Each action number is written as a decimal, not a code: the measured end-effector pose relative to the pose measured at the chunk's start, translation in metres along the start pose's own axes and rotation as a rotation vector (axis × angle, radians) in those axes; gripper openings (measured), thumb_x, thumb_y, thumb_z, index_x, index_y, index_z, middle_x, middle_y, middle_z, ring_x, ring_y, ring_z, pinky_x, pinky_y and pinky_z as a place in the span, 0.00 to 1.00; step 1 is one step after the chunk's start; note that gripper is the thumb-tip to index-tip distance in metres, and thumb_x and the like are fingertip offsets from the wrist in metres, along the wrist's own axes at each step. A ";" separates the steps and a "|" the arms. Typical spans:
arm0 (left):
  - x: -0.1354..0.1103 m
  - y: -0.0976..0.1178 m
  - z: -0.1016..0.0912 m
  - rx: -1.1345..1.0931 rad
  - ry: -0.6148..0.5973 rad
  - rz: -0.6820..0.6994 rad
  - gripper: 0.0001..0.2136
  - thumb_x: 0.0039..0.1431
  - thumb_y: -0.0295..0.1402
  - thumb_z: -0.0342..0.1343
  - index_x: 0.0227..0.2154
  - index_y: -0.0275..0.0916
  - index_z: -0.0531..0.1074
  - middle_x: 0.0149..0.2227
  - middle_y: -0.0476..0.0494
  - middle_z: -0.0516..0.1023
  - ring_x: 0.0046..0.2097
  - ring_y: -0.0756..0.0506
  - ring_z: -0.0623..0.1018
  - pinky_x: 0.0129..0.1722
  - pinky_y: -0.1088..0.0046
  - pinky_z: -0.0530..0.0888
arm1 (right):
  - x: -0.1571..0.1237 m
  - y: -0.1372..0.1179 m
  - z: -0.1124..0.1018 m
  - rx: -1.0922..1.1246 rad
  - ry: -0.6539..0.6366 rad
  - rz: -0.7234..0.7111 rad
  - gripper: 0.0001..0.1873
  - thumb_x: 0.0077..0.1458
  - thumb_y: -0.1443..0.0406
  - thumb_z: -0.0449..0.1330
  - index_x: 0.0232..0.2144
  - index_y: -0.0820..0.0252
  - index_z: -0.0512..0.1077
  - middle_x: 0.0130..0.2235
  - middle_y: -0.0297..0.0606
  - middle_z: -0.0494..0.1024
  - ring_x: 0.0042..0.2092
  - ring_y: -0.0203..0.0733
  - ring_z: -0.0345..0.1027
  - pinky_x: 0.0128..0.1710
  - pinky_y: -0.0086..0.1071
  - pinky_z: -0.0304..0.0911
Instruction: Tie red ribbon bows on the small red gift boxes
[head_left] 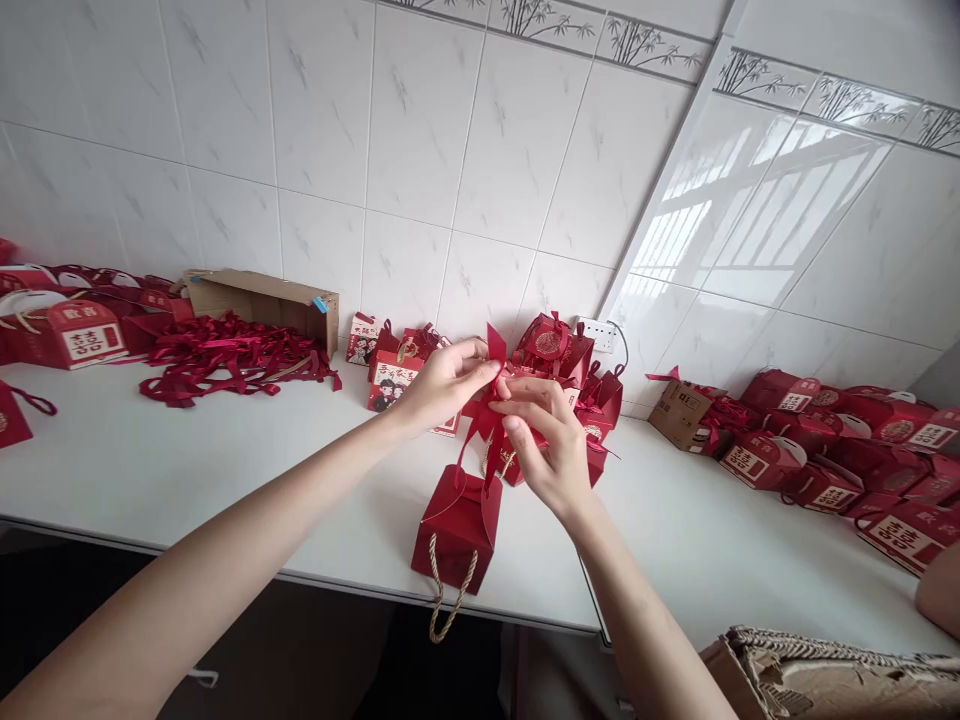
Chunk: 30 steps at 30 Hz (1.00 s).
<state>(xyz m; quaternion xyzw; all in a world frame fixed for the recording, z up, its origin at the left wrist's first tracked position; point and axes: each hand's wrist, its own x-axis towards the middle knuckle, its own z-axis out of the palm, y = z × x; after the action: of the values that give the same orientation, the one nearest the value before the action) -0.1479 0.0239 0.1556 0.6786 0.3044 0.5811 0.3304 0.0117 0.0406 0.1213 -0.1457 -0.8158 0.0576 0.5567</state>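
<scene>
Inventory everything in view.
Held ribbon: 1, red, between hands
Front box: 1, red, below hands
Rope handle: 1, gold, front box
Other boxes: many, mostly red, left, centre, right
Ribbon cartons: 2, brown, left, right
Loose ribbons: uncounted, red, both cartons
Torn cardboard: 1, brown, bottom right
Power strip: 1, white, back centre
Tabletop: count unclear, white, under boxes
Tiles: many, white, back wall
Apparent bare skin: 1 patch, right edge
Left hand: 1, bare, pinching ribbon
Right hand: 1, bare, touching ribbon

I face a white, grey-veined tiled wall (322, 120) with a bamboo-patterned border (547, 20). A pale strip (668, 165) descends near a socket block (600, 335). Glossy tiles (892, 230) at right carry a bright, barred window reflection (757, 235). White tabletop (225, 445) before me; beneath it, dark floor (322, 650), as far as I can judge.
</scene>
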 end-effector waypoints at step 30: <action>-0.018 -0.011 0.007 0.480 -0.058 0.482 0.07 0.60 0.31 0.52 0.29 0.41 0.75 0.31 0.45 0.79 0.36 0.47 0.78 0.36 0.72 0.75 | -0.004 -0.004 0.004 0.691 0.215 0.784 0.15 0.50 0.54 0.60 0.26 0.60 0.75 0.24 0.33 0.75 0.30 0.38 0.71 0.33 0.31 0.67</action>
<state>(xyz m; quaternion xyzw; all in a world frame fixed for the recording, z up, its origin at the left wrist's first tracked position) -0.1439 0.0150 0.1357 0.8058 0.2537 0.5347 0.0229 0.0090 0.0360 0.1169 -0.2527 -0.5720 0.5115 0.5893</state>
